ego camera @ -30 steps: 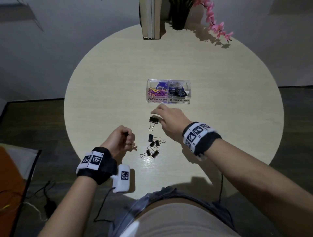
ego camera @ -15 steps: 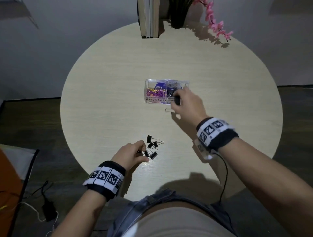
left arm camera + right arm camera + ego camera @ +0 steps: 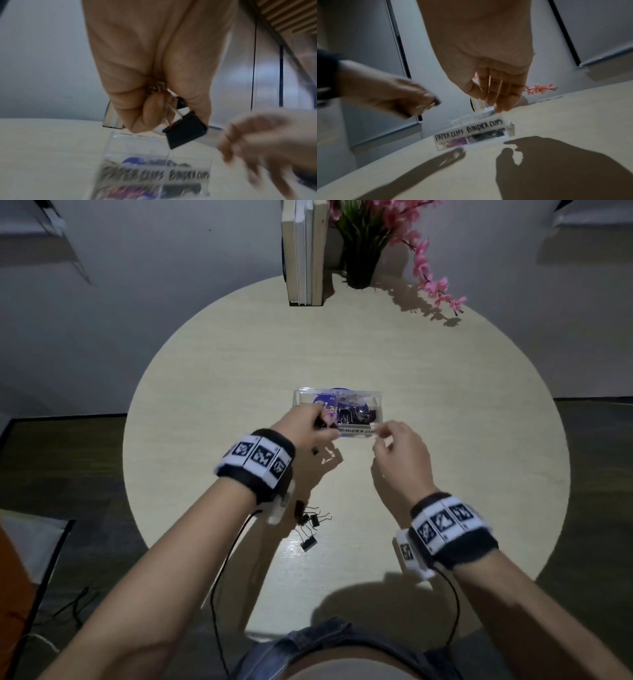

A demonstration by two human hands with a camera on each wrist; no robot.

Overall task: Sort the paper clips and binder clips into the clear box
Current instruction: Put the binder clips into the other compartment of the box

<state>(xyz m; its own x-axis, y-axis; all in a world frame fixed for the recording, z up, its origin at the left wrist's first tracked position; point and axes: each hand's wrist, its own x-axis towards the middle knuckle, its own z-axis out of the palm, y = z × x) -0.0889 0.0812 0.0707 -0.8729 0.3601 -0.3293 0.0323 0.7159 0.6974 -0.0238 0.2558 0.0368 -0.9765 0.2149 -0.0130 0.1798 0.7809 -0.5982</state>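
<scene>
I have my left hand (image 3: 154, 75) over the near edge of the clear plastic two-compartment box (image 3: 373, 400), its grip clamped on the wire handles of a small black binder clip (image 3: 186, 129), which dangles just above the box, close to the divider. More wire shows inside the curled fingers, so there may be a second clip bunched in there; I cannot tell. My right hand (image 3: 400, 455) is at the box's near right corner, fingers slack and apart, holding nothing, fingertips (image 3: 502, 106) at the rim over the side labelled binder clips.

That side already holds dark clips; the side labelled paper clips holds coloured ones. A few more black binder clips (image 3: 310, 525) lie on the round pale wooden tabletop (image 3: 205, 405), well nearer to me than the box.

I judge these clips light and stiff, with slick painted bodies and springy loops that tangle, so the wire handles are the best hold. The box looks light enough to slide if bumped; steadying it seems wise.
</scene>
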